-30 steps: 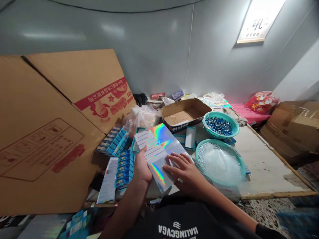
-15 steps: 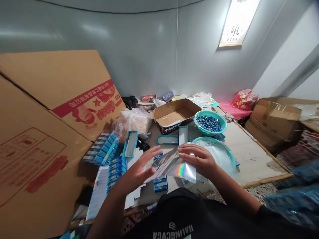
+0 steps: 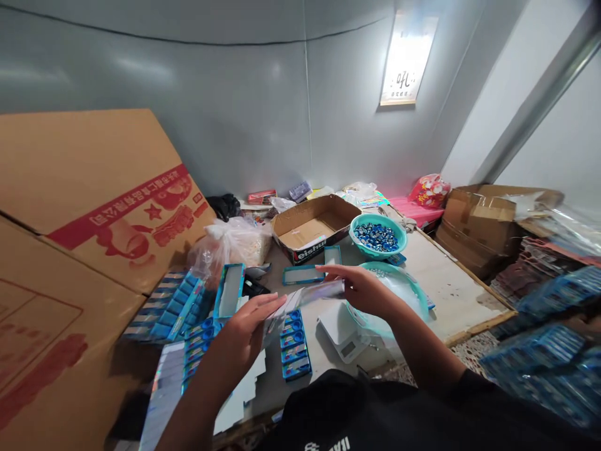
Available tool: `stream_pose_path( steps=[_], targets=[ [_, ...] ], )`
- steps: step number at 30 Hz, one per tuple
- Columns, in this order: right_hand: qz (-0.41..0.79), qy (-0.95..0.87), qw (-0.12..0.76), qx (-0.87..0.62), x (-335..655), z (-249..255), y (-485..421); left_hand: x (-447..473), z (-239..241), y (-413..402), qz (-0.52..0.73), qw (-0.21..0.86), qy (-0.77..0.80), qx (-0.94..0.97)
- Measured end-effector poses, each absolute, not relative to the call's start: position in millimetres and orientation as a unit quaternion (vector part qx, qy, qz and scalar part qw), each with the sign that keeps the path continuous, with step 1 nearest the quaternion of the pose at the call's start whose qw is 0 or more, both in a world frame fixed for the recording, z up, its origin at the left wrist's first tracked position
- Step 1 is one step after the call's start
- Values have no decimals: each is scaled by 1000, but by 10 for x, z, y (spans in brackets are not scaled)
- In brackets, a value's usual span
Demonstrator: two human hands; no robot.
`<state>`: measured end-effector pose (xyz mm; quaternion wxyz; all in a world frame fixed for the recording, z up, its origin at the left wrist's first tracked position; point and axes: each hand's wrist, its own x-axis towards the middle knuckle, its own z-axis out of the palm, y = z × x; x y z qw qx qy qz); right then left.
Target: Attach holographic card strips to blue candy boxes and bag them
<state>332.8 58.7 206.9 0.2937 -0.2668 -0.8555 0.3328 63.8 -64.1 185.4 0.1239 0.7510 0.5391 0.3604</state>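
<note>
My left hand (image 3: 256,319) is closed around the left end of a shiny, thin holographic sheet (image 3: 312,293), thumb hidden behind it. My right hand (image 3: 361,288) pinches the sheet's right end, with the index finger stretched along above it. The sheet is held nearly edge-on above the table. Below it lies a narrow blue box with several compartments (image 3: 295,360). A small white digital scale (image 3: 345,341) sits under my right forearm's left side. Beside my left wrist are more blue compartment boxes (image 3: 195,347) and several white cards (image 3: 235,401).
A teal bowl of blue glossy pieces (image 3: 375,250) and a teal basin (image 3: 417,282) stand to the right. Behind are an open cardboard tray (image 3: 305,235) and shallow blue lids (image 3: 303,274). A large carton (image 3: 94,250) walls the left; wrapped blue packs (image 3: 539,357) are piled right.
The sheet has tipped from facing up to nearly edge-on, uncovering the compartment box and scale. My left hand has closed on its left end; my right hand now pinches the other end. The view has turned right.
</note>
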Motion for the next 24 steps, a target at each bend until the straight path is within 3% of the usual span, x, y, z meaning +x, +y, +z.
stream_pose_path(
  steps=[6,11,15,18,21,24],
  targets=[
    [446,-808,316,-220,3336,1981,577,449,1797,-773,300,-15,556,775],
    [551,-707,364,-253,3322,2047,717,437,2030,-813,374,-88,635,671],
    [634,-615,394,-254,3326,2139,798,441,2232,-792,525,41,704,477],
    [657,-576,405,-271,3328,2153,815,429,2256,-780,646,233,624,371],
    [655,-561,414,-291,3334,2141,808,461,2200,-786,620,390,589,341],
    [661,-555,411,-293,3344,2127,780,563,2129,-752,621,422,567,339]
  ],
)
